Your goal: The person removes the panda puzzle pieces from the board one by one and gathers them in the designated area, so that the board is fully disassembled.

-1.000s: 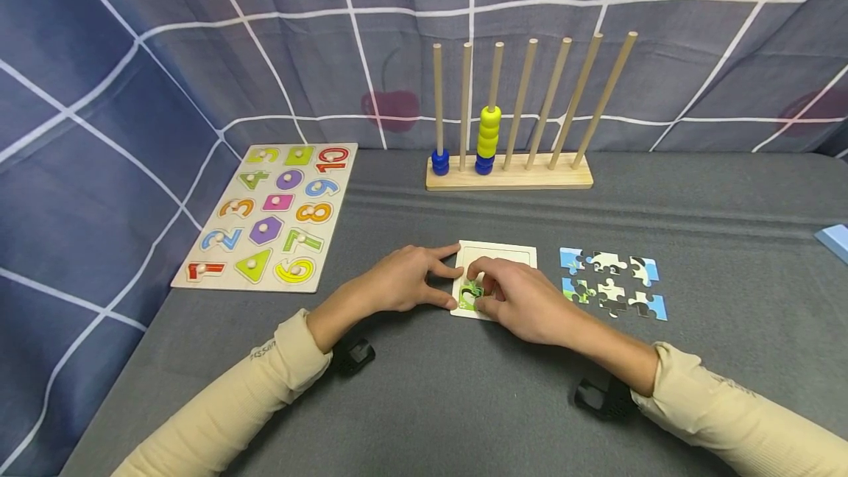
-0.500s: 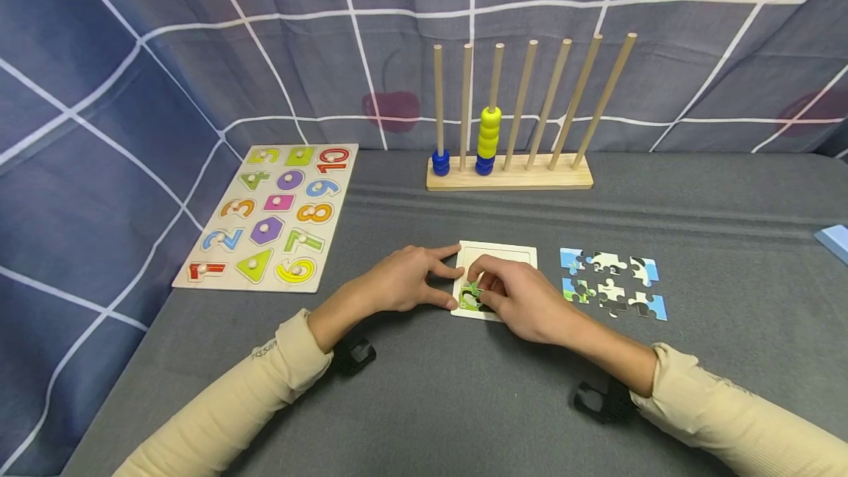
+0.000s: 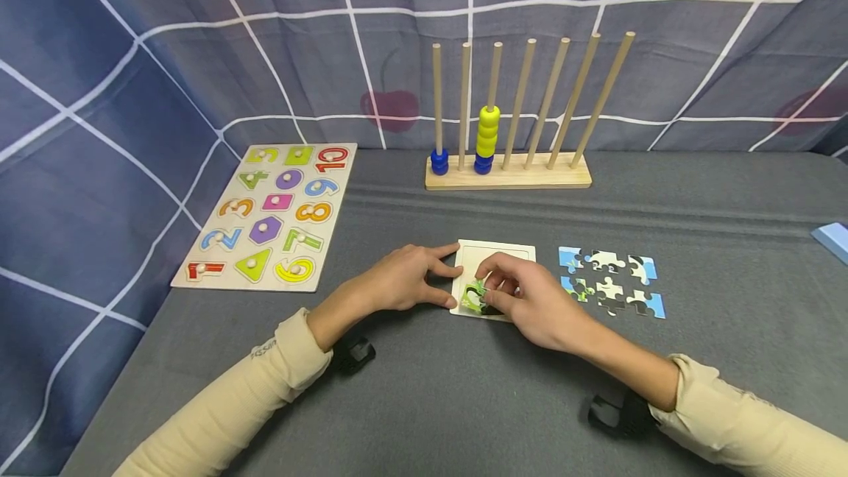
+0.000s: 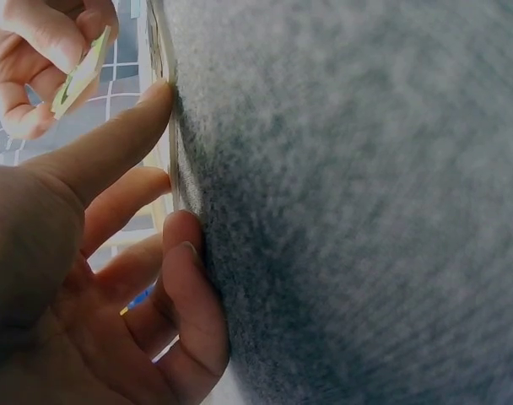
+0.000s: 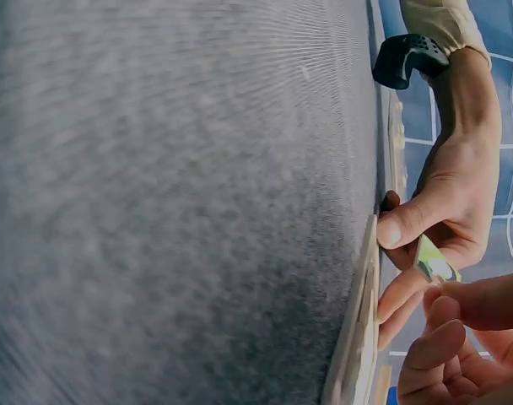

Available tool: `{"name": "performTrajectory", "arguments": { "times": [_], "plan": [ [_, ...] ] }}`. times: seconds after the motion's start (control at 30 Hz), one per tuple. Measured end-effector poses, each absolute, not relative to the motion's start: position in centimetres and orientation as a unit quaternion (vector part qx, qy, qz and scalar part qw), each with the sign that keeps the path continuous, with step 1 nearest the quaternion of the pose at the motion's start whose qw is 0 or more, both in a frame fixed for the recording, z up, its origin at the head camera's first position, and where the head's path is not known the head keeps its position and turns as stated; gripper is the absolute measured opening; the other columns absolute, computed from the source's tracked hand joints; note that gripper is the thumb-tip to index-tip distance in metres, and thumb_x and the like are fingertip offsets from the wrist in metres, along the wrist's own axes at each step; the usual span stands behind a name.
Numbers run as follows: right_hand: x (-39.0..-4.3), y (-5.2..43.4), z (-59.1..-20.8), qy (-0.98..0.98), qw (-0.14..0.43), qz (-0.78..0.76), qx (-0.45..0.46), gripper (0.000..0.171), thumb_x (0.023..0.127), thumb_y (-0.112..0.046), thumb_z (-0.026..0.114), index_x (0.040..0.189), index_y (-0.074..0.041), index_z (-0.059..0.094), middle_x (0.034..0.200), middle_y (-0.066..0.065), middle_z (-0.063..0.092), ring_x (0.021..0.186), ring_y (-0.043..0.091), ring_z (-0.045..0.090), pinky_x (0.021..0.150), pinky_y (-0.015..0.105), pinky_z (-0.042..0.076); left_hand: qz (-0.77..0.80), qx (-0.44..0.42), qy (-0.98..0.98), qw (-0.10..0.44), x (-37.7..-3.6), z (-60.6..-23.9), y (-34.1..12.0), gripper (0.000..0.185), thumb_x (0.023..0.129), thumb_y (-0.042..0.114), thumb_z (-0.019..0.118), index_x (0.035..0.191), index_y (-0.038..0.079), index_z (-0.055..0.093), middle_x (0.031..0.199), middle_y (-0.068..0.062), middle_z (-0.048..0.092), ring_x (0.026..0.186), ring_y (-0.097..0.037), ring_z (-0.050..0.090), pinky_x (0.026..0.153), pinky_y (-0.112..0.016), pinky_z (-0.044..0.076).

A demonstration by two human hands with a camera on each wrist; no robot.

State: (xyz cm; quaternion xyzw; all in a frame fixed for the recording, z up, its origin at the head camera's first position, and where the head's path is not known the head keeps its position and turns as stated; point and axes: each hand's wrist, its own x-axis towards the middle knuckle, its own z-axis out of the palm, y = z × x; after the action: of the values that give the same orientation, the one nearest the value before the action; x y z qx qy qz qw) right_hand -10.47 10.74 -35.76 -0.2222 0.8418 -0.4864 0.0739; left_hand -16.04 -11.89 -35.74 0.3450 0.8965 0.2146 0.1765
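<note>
A small pale wooden puzzle tray (image 3: 497, 249) lies in front of me. My left hand (image 3: 412, 280) holds it steady at its left side, with thumb and fingertips spread along the edge. My right hand (image 3: 533, 302) pinches a green, white and black puzzle piece (image 3: 473, 296) between thumb and fingers over the tray's lower left part. Both wrist views show this puzzle piece (image 4: 81, 72) tilted and raised above the tray (image 5: 358, 337). The right fingers hide part of the tray. Several loose panda puzzle pieces (image 3: 606, 263) lie in two rows to the right.
A number and shape peg board (image 3: 265, 230) lies at the left. Behind the tray stands a wooden bead rack (image 3: 530, 177) with blue and yellow beads on two of its rods. A light blue object (image 3: 833, 241) lies at the far right edge.
My right hand has drawn slightly right, and the pinched puzzle piece has come up from the tray's lower left corner and tilted. My left hand stays in place.
</note>
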Motion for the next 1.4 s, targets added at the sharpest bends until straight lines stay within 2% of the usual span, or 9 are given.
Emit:
{"name": "performTrajectory", "arguments": {
  "times": [0.33, 0.47, 0.63, 0.77, 0.87, 1.1, 1.4],
  "plan": [
    [-10.2, 12.6, -35.4, 0.827, 0.078, -0.523, -0.191, 0.015, 0.092, 0.000, 0.065, 0.105, -0.007, 0.065, 0.082, 0.002, 0.063, 0.068, 0.017, 0.057, 0.057, 0.028, 0.046, 0.213, 0.336, 0.897, 0.190, -16.0, -35.6, -11.8, 0.054, 0.084, 0.033, 0.079, 0.132, 0.012, 0.064, 0.154, -0.007, 0.038, 0.131, -0.025, 0.048, 0.102, -0.041, 0.041],
    [-9.8, 14.0, -35.3, 0.835, 0.076, -0.512, -0.186, 0.015, 0.091, 0.000, 0.067, 0.103, -0.009, 0.066, 0.081, 0.002, 0.061, 0.066, 0.017, 0.057, 0.057, 0.028, 0.045, 0.213, 0.337, 0.897, 0.190, -16.0, -35.6, -11.9, 0.054, 0.084, 0.033, 0.079, 0.133, 0.012, 0.064, 0.154, -0.007, 0.038, 0.117, -0.020, 0.054, 0.096, -0.039, 0.043],
    [-9.2, 15.7, -35.3, 0.846, 0.067, -0.496, -0.185, 0.016, 0.091, 0.000, 0.068, 0.101, -0.012, 0.066, 0.081, 0.001, 0.061, 0.069, 0.015, 0.057, 0.060, 0.027, 0.045, 0.211, 0.338, 0.897, 0.188, -16.0, -35.7, -11.9, 0.055, 0.084, 0.033, 0.079, 0.133, 0.012, 0.064, 0.154, -0.007, 0.038, 0.107, -0.019, 0.055, 0.091, -0.038, 0.042],
    [-8.6, 16.9, -35.5, 0.849, 0.065, -0.491, -0.185, 0.015, 0.091, -0.003, 0.069, 0.102, -0.012, 0.067, 0.085, 0.000, 0.061, 0.073, 0.014, 0.057, 0.061, 0.026, 0.045, 0.211, 0.334, 0.899, 0.190, -16.0, -35.8, -11.9, 0.055, 0.084, 0.033, 0.079, 0.133, 0.013, 0.064, 0.154, -0.006, 0.038, 0.126, -0.022, 0.050, 0.101, -0.042, 0.041],
    [-8.2, 17.9, -35.9, 0.849, 0.061, -0.489, -0.191, 0.015, 0.091, -0.002, 0.069, 0.102, -0.011, 0.066, 0.084, -0.001, 0.061, 0.071, 0.013, 0.056, 0.059, 0.025, 0.044, 0.212, 0.331, 0.899, 0.190, -16.0, -35.7, -11.8, 0.055, 0.084, 0.033, 0.080, 0.133, 0.013, 0.064, 0.154, -0.006, 0.038, 0.135, -0.028, 0.043, 0.106, -0.045, 0.037],
    [-7.6, 19.6, -36.9, 0.844, 0.055, -0.496, -0.194, 0.018, 0.088, 0.005, 0.067, 0.099, -0.009, 0.066, 0.078, -0.002, 0.058, 0.065, 0.012, 0.053, 0.056, 0.025, 0.042, 0.210, 0.331, 0.900, 0.191, -16.0, -35.7, -11.8, 0.055, 0.084, 0.033, 0.079, 0.133, 0.013, 0.064, 0.154, -0.005, 0.038, 0.136, -0.028, 0.041, 0.107, -0.044, 0.036],
    [-7.3, 20.5, -37.4, 0.867, 0.052, -0.461, -0.183, 0.016, 0.088, 0.006, 0.065, 0.099, -0.007, 0.065, 0.077, -0.004, 0.059, 0.059, 0.008, 0.050, 0.054, 0.024, 0.040, 0.211, 0.330, 0.901, 0.190, -16.0, -35.8, -11.8, 0.055, 0.084, 0.033, 0.080, 0.132, 0.013, 0.064, 0.154, -0.005, 0.038, 0.135, -0.027, 0.043, 0.106, -0.044, 0.037]
  ]
}}
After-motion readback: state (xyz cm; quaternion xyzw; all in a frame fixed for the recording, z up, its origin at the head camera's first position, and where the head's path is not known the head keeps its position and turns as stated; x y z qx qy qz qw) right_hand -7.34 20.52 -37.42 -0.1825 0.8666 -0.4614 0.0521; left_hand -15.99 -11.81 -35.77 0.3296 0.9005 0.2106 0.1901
